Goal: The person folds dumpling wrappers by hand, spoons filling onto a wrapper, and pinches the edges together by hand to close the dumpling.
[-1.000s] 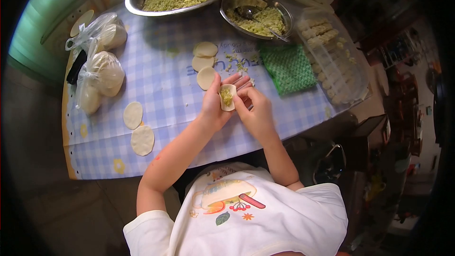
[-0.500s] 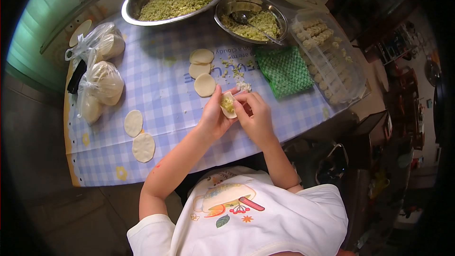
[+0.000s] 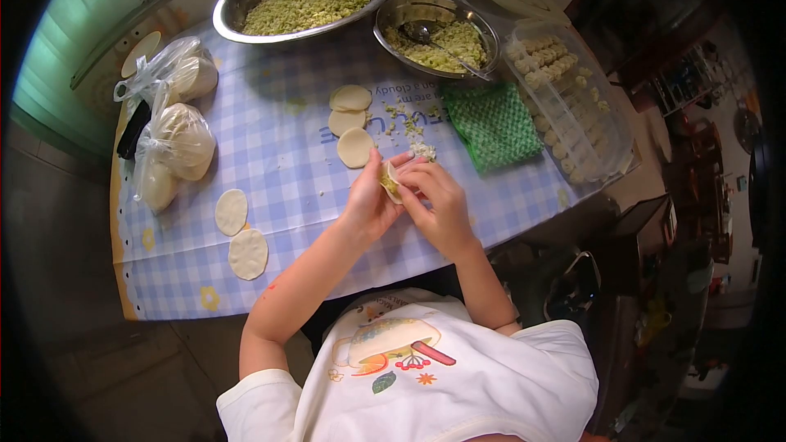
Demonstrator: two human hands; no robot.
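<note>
A round dough wrapper with green filling rests in my left hand, its sides partly folded up around the filling. My right hand pinches the wrapper's right edge between thumb and fingers. Just beyond my hands lie several loose wrappers in a column, with scattered bits of filling to their right. Two more wrappers lie at the left of the table. Part of the held wrapper is hidden by my right fingers.
Two steel bowls of green filling stand at the back, the smaller with a spoon. A green cloth lies beside a plastic box of dumplings at right. Bags of dough and a black object are at left.
The wrapper, flatter and more open a second ago, is now folded further over its filling. My right fingers have moved in over its edge. The view has shifted slightly.
</note>
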